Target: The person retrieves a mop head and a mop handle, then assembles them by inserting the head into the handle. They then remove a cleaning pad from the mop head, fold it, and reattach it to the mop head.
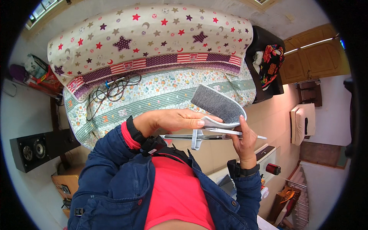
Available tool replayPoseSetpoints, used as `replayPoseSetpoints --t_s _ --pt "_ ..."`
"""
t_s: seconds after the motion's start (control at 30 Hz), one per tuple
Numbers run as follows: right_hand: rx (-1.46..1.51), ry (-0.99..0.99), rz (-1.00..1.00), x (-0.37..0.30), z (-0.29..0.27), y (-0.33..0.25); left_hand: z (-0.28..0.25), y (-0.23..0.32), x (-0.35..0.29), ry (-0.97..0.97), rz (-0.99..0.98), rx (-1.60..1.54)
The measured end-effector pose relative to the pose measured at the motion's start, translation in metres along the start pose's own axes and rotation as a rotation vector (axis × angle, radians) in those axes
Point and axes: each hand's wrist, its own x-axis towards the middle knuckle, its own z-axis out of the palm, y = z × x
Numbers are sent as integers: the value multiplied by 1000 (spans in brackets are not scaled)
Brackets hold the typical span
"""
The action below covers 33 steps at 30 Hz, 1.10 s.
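A grey mop pad [219, 102] with a pale edging hangs bent in front of me, its rounded end curling over on the right. My left hand [174, 119] grips the pad's near edge, the thumb on top and the fingers reaching along its inner side. My right hand [244, 138] is closed round the pad's rounded end and the white mop plate [220, 130], which shows almost edge-on below the pad. Under the plate, a white hinged bracket [197, 140] joins it to a silver pole [178, 137]. Some of my right fingers are hidden behind the plate.
Beyond my hands stands a sofa draped with a star-patterned blanket [153, 38] and a floral cover [161, 86]. A coiled dark cable [111, 90] lies on it. A black speaker [28, 153] is at left; a low cabinet [268, 159] with a red can-shaped item [273, 168] is at right.
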Motion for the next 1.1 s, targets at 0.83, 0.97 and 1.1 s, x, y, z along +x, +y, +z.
replayPoseSetpoints --t_s 0.83,0.97,1.1 --pt "18 -28 248 -22 -2 -5 -2 -21 9 38 44 399" --pt "31 -25 250 -23 -3 -6 0 -22 11 10 5 308" --pt "23 -31 254 -22 -6 -8 3 -16 14 -8 -7 337"
